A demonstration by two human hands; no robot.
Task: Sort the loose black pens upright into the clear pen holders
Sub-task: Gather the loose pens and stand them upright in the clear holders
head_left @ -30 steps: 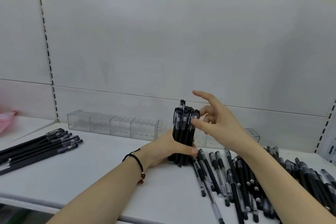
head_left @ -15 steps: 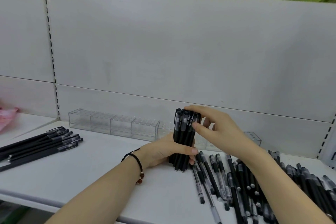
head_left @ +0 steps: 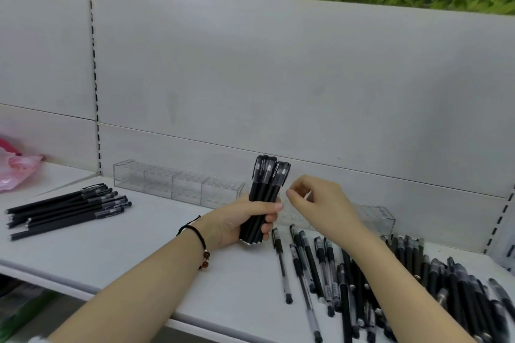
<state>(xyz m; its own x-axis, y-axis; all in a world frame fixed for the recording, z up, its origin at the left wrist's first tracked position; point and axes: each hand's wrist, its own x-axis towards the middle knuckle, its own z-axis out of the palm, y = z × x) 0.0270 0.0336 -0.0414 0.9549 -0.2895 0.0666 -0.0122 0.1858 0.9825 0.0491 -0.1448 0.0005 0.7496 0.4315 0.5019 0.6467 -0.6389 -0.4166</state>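
My left hand [head_left: 239, 221] grips a bundle of black pens [head_left: 264, 192] and holds it nearly upright, caps on top, just above the white shelf [head_left: 139, 253]. My right hand [head_left: 317, 203] hovers right beside the bundle's upper half with loosely curled fingers and holds nothing. A row of clear pen holders [head_left: 178, 186] stands against the back panel, behind and left of the bundle. Another clear holder [head_left: 376, 217] sits behind my right wrist, partly hidden. Several loose black pens [head_left: 348, 276] lie scattered on the shelf under my right forearm.
A second group of black pens [head_left: 69, 209] lies flat at the left of the shelf. A pink plastic bag [head_left: 14, 172] rests on the neighbouring shelf at far left. The grey back panel [head_left: 278, 78] rises directly behind the holders. The shelf's front edge runs below my forearms.
My right hand has come off the caps of the bundle and drawn back to the right. My left hand has kept its grip and raised the bundle slightly off the shelf.
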